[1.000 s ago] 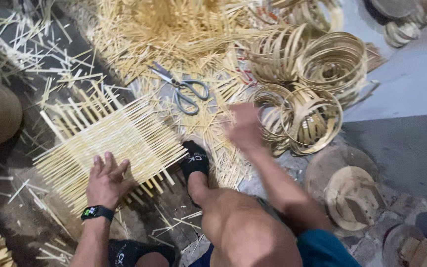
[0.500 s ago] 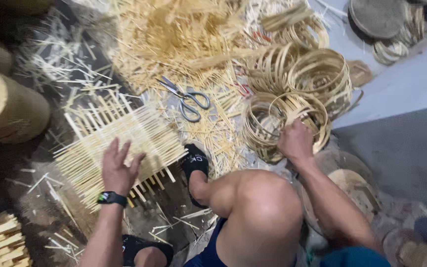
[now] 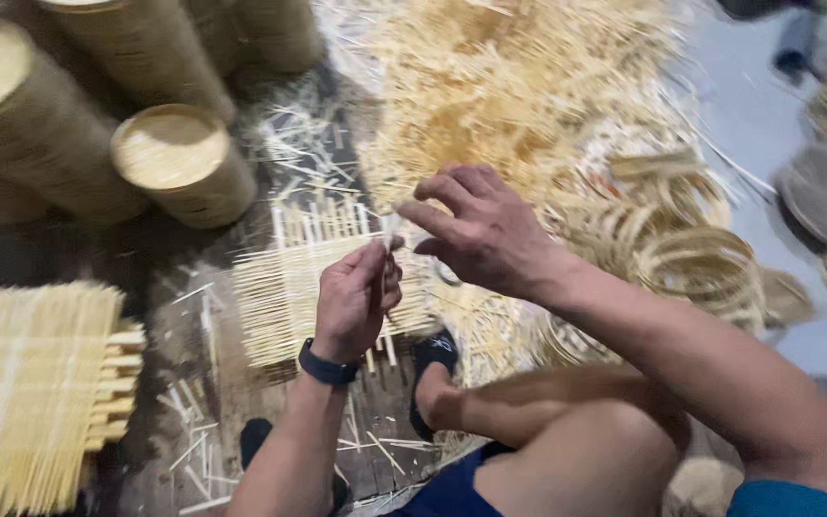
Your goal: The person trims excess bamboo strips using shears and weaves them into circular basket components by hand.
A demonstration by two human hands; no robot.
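Note:
My left hand [image 3: 356,299], with a black band on the wrist, is raised above a woven mat of bamboo strips [image 3: 284,282] and pinches something small and pale between thumb and fingers. My right hand [image 3: 480,230] hovers just to its right, fingers curled, thumb and forefinger close to the same small thing. What the thing is cannot be made out through the blur. The mat lies flat on the dark floor under both hands, next to my sandalled foot [image 3: 431,369].
Stacks of round bamboo steamer baskets [image 3: 179,163] stand at the upper left. A second woven mat [image 3: 35,393] lies at the left edge. A big heap of loose bamboo strips [image 3: 519,86] fills the top, and coiled bamboo rings [image 3: 696,263] lie at the right.
My left hand lifted off the mat and my right hand came back from the rings; both now meet above the mat. The view swung left, and the scissors are out of sight.

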